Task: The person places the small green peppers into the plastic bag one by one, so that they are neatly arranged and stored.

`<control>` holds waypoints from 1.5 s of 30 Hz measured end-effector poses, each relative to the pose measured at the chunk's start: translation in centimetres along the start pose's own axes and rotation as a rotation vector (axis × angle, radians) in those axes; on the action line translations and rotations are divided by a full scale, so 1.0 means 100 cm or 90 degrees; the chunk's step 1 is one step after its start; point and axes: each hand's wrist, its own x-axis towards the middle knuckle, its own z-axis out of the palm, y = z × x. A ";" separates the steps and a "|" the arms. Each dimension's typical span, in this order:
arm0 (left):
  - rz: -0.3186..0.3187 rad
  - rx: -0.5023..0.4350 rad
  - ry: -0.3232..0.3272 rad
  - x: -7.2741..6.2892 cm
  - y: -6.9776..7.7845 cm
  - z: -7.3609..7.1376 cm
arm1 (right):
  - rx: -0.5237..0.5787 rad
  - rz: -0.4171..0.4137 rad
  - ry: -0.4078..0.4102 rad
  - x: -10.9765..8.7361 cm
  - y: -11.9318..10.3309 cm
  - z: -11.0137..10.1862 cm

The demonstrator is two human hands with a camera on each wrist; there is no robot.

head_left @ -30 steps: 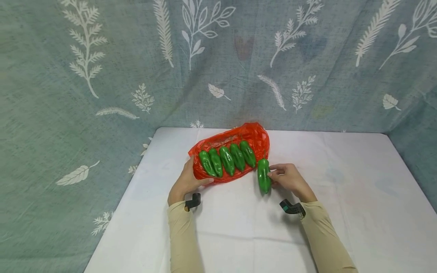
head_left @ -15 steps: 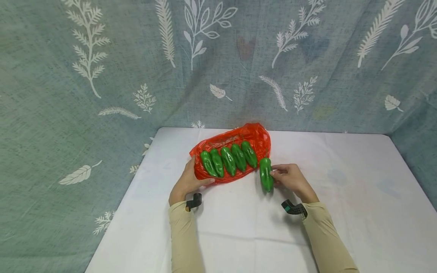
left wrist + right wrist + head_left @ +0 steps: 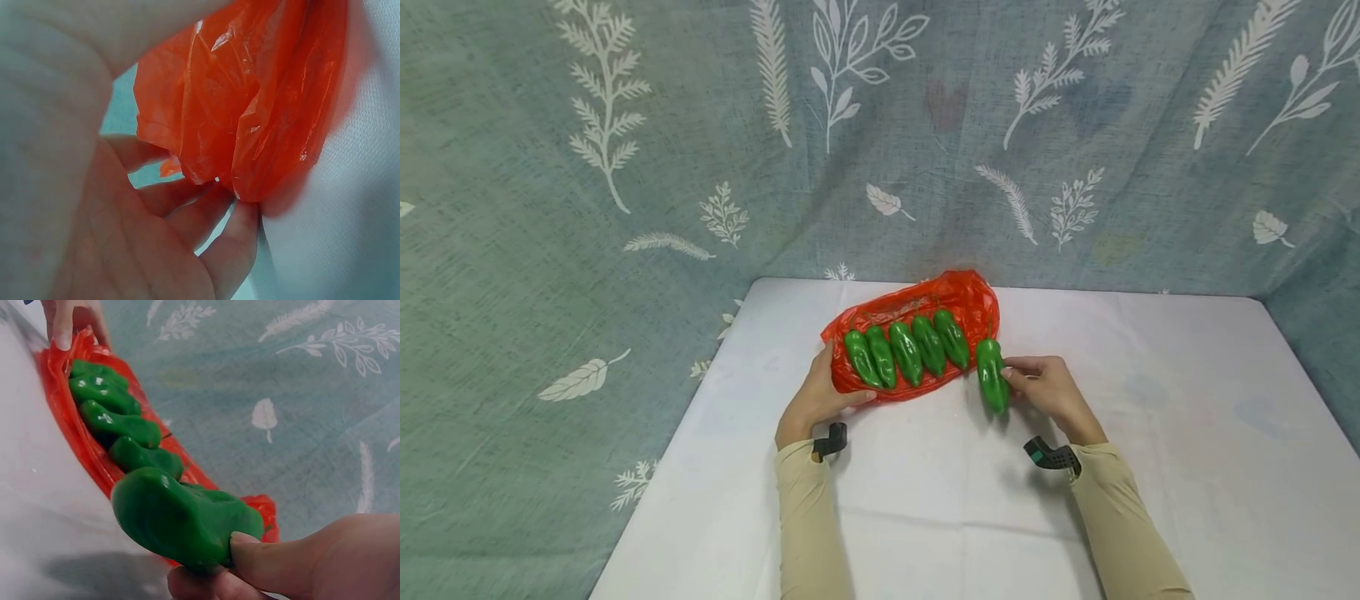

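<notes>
- Two hands are at work: my right hand [image 3: 1051,390] pinches one green pepper [image 3: 992,385] between thumb and fingers [image 3: 262,559] at its near side, so it sits raised just off the tabletop [image 3: 1150,433], right beside the bag's open end.
- My left hand [image 3: 820,393] has its fingers [image 3: 234,240] curled round the near left edge of the red plastic bag [image 3: 958,292], gripping the crumpled film; I judge this keeps the thin bag from sliding or folding.
- Five more peppers [image 3: 907,353] lie side by side on the flattened bag, tips towards me, packed close so they all fit on the plastic.
- From the right wrist view the row runs away from the held pepper, each one touching its neighbour.
- White cloth covers the tabletop, and the bag sits near its far edge.
- Behind and to both sides hangs a grey-green curtain [image 3: 625,150] printed with white leaves.
</notes>
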 end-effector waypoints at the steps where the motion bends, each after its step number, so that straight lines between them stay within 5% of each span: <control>1: 0.000 -0.002 -0.001 0.000 0.001 0.000 | -0.002 -0.002 0.001 0.000 0.000 -0.002; 8: 0.013 -0.011 0.001 -0.001 0.004 0.001 | -0.005 -0.019 0.007 0.005 -0.009 -0.011; 26: -0.029 -0.002 -0.002 -0.003 0.003 -0.001 | 0.016 -0.042 0.000 0.031 -0.043 -0.017; 39: 0.005 -0.011 -0.001 -0.002 0.005 -0.001 | -0.007 -0.076 0.012 0.049 -0.060 -0.021; 45: -0.023 0.002 0.000 -0.003 0.005 -0.001 | -0.020 -0.086 0.010 0.058 -0.066 -0.021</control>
